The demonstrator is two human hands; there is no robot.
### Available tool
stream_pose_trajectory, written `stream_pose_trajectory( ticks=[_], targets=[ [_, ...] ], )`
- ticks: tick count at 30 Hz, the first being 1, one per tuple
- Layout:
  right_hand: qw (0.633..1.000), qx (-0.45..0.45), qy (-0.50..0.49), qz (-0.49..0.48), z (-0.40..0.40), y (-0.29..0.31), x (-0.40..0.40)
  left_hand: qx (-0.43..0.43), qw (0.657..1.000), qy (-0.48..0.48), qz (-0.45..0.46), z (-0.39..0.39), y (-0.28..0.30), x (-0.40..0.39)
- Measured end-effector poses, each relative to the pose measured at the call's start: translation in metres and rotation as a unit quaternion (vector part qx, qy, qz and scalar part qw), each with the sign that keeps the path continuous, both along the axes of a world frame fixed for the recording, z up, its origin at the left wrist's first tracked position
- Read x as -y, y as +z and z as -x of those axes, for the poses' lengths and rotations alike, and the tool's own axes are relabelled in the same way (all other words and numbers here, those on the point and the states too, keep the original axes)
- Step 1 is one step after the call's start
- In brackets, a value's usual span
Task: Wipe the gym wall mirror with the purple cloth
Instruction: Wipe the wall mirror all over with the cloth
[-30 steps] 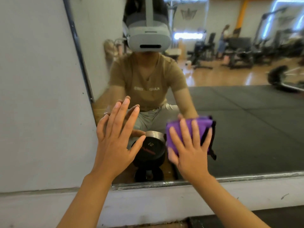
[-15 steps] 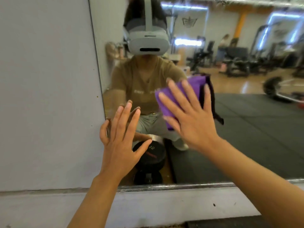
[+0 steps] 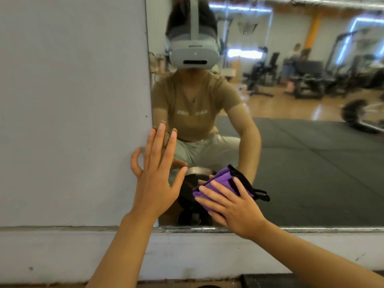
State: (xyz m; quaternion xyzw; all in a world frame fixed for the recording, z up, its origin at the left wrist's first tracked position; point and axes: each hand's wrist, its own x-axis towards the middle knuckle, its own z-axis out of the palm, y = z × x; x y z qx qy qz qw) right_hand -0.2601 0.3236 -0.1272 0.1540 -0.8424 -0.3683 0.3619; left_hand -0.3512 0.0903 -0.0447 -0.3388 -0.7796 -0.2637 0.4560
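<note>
Plausibly risked letting the purple cloth (image 3: 220, 181) slide out from under the right grip (image 3: 234, 206): pinned to the mirror (image 3: 311, 163) only by flat, spread fingers, not clasped, so a quick stroke or a lapse of pressure could have dropped it toward the lower frame (image 3: 311, 228) just below the wrist. Might also have trailed or snagged the black-edged loop hanging off the cloth's far side, beyond the fingertips. Could have left fresh smears too, with the left grip (image 3: 158, 183) laid bare-palmed on the glass at its very edge, beside the grey wall (image 3: 72, 121) and close to the patch under the cloth. Showed the right grip released and flat, fingers straight and fanned over the folded cloth, palm pressing it low on the glass, forearm reaching up from the lower right. Showed the left grip likewise unclenched, holding nothing, fingers pointed upward, thumb splayed toward the cloth, little finger crooked over the wall side, just beside the right and slightly above it.
</note>
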Motion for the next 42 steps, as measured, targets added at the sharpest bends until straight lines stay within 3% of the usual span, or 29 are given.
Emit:
stream_pose_trajectory(
  ticks=[5, 9, 12, 16, 23, 28, 34, 38, 42],
  targets=[
    [0.998, 0.001, 0.056, -0.024, 0.007, 0.07, 0.003, -0.015, 0.999, 0.028, 0.032, 0.006, 0.002, 0.012],
    [0.988, -0.122, 0.068, 0.066, 0.026, 0.169, 0.032, -0.01, 0.998, 0.063, 0.028, 0.004, 0.002, 0.013],
    [0.969, -0.206, 0.037, 0.129, 0.042, 0.207, 0.056, -0.005, 0.998, 0.062, 0.014, 0.003, 0.002, 0.012],
    [0.967, -0.208, 0.027, 0.142, 0.047, 0.183, 0.066, -0.006, 0.999, 0.052, -0.003, 0.007, 0.001, 0.02],
    [0.999, -0.03, 0.045, 0.003, 0.033, 0.078, 0.058, 0.03, 0.999, 0.015, 0.035, 0.01, 0.001, 0.039],
    [0.995, 0.007, 0.086, -0.053, 0.036, 0.103, 0.052, 0.066, 0.992, -0.003, 0.106, 0.012, 0.007, 0.052],
    [0.984, -0.122, 0.108, 0.079, 0.049, 0.162, 0.082, 0.079, 0.986, 0.011, 0.149, 0.013, 0.012, 0.056],
    [0.977, -0.146, 0.088, 0.127, 0.054, 0.136, 0.095, 0.096, 0.98, 0.009, 0.175, 0.016, 0.012, 0.058],
    [0.988, -0.094, 0.09, 0.081, 0.053, 0.084, 0.09, 0.096, 0.978, 0.004, 0.184, 0.018, 0.013, 0.061]
  ],
)
